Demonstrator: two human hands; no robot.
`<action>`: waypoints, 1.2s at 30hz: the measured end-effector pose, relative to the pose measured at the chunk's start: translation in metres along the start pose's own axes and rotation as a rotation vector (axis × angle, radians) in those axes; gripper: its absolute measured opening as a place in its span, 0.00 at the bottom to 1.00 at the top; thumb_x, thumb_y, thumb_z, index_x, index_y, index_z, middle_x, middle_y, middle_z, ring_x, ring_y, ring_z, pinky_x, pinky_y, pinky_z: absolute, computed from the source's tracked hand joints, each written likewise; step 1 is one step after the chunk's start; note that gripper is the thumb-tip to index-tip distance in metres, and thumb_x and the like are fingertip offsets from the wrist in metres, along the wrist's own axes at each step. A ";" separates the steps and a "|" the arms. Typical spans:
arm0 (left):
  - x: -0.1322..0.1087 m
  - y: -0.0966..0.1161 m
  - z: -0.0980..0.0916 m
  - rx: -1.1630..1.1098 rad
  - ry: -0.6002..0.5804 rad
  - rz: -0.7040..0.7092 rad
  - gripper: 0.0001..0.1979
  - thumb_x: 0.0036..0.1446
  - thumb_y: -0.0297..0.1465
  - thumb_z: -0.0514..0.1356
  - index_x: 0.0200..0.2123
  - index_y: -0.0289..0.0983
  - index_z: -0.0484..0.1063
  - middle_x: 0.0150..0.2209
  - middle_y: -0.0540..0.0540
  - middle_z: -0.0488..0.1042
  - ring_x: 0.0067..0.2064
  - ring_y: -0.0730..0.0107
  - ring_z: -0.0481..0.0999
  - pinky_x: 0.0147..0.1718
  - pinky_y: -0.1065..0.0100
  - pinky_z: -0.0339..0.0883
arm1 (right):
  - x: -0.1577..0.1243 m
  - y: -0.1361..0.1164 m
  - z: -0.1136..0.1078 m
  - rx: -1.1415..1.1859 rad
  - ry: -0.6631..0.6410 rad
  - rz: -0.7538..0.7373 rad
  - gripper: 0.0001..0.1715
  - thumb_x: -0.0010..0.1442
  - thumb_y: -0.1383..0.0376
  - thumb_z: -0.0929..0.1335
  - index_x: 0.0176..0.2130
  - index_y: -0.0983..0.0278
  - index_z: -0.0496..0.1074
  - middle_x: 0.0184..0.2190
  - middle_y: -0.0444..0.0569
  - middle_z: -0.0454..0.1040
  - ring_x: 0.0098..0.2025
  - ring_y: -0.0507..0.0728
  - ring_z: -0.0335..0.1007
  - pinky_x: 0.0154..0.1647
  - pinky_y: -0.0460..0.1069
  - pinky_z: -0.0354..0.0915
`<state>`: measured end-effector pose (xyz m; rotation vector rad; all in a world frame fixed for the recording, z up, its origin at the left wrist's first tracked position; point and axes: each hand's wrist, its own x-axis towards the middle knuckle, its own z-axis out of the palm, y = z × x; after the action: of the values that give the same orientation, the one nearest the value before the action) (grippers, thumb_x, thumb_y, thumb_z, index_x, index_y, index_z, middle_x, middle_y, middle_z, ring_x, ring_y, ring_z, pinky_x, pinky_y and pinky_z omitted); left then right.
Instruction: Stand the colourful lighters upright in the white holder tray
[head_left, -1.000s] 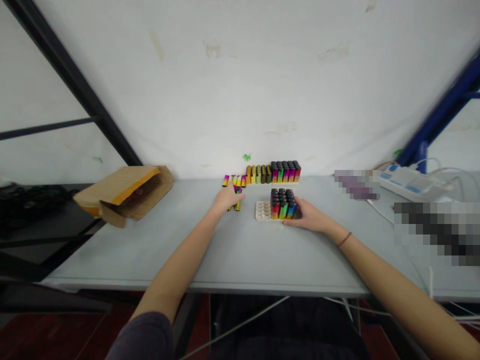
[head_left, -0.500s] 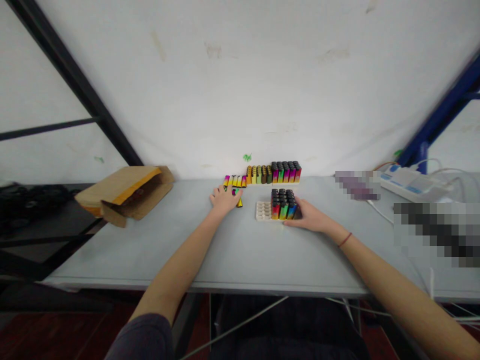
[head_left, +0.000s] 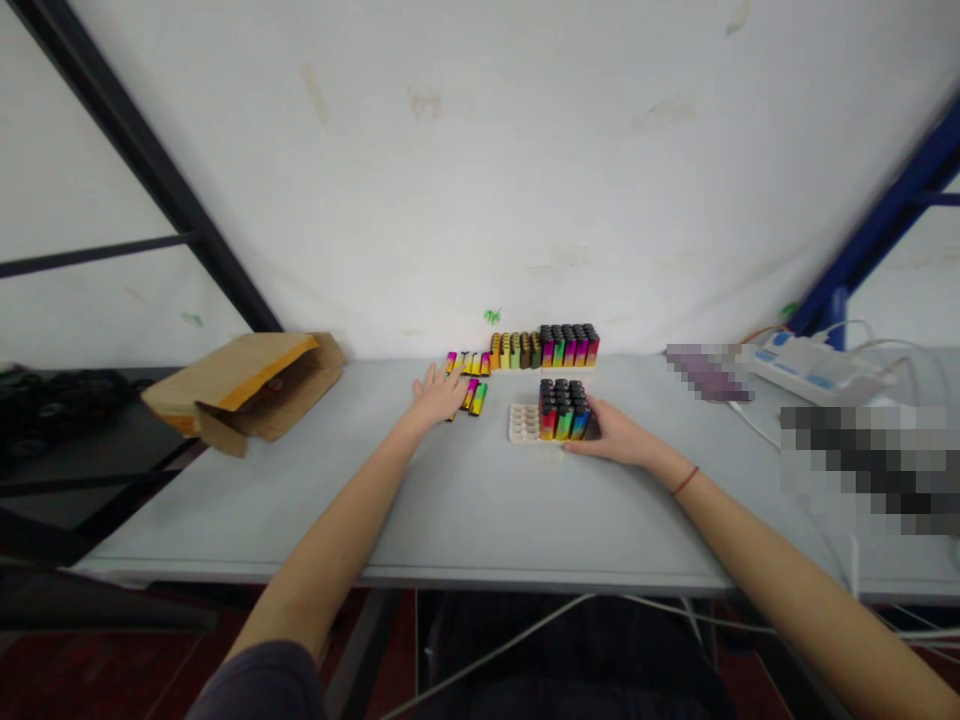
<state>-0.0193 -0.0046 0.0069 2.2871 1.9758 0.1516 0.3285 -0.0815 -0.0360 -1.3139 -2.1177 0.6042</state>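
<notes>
Several colourful lighters [head_left: 478, 399] lie on the table, with more lying behind them near the wall. My left hand [head_left: 437, 394], palm down with fingers spread, rests over the left end of these loose lighters and hides part of them. Whether it touches one is hard to see. My right hand [head_left: 616, 433] is wrapped round the right side of a white tray [head_left: 523, 424] with round holes. Upright black-topped lighters [head_left: 565, 411] fill the tray's right part, while the holes at its left stand bare.
Against the wall stand a block of upright lighters [head_left: 570, 346] and a yellow-green group [head_left: 515, 351]. An open cardboard box [head_left: 247, 385] lies at the left. A power strip [head_left: 806, 370] with cables and a blurred purple item [head_left: 709, 373] are at the right.
My left hand has shifted left, uncovering more of the loose lighters. My right hand stays on the tray. The view has shifted slightly.
</notes>
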 end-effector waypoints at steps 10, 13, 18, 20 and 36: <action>-0.002 -0.041 0.021 0.076 0.090 0.420 0.36 0.70 0.53 0.52 0.73 0.39 0.66 0.75 0.35 0.62 0.75 0.43 0.59 0.73 0.43 0.56 | -0.001 -0.003 -0.002 0.038 0.013 -0.029 0.53 0.53 0.45 0.81 0.68 0.64 0.68 0.53 0.60 0.80 0.53 0.72 0.77 0.58 0.68 0.72; 0.005 -0.034 0.020 0.090 0.158 0.385 0.36 0.67 0.55 0.57 0.72 0.43 0.68 0.73 0.37 0.66 0.71 0.41 0.65 0.67 0.45 0.64 | -0.001 -0.004 -0.001 0.029 0.022 -0.031 0.52 0.53 0.45 0.81 0.67 0.64 0.68 0.53 0.60 0.80 0.53 0.73 0.77 0.58 0.68 0.72; 0.010 -0.024 0.016 0.091 0.184 0.310 0.34 0.69 0.55 0.55 0.72 0.50 0.68 0.76 0.41 0.62 0.74 0.43 0.60 0.69 0.43 0.60 | -0.001 -0.005 -0.001 -0.007 0.015 -0.015 0.50 0.53 0.45 0.80 0.65 0.65 0.69 0.54 0.62 0.80 0.53 0.73 0.77 0.59 0.69 0.71; 0.011 -0.022 0.014 0.084 0.145 0.373 0.32 0.69 0.55 0.54 0.72 0.53 0.68 0.78 0.45 0.58 0.78 0.44 0.54 0.72 0.43 0.54 | 0.000 -0.007 -0.002 -0.020 0.003 -0.004 0.49 0.53 0.44 0.80 0.64 0.66 0.70 0.54 0.63 0.79 0.53 0.73 0.77 0.58 0.69 0.72; 0.022 -0.030 0.018 0.018 0.041 0.505 0.32 0.70 0.55 0.55 0.69 0.47 0.73 0.75 0.38 0.63 0.77 0.45 0.58 0.73 0.41 0.52 | -0.001 -0.007 -0.003 0.018 0.010 -0.010 0.52 0.53 0.45 0.81 0.67 0.64 0.68 0.54 0.61 0.80 0.55 0.73 0.76 0.60 0.70 0.71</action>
<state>-0.0430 0.0209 -0.0154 2.7629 1.3752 0.2237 0.3263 -0.0854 -0.0299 -1.2934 -2.1052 0.6096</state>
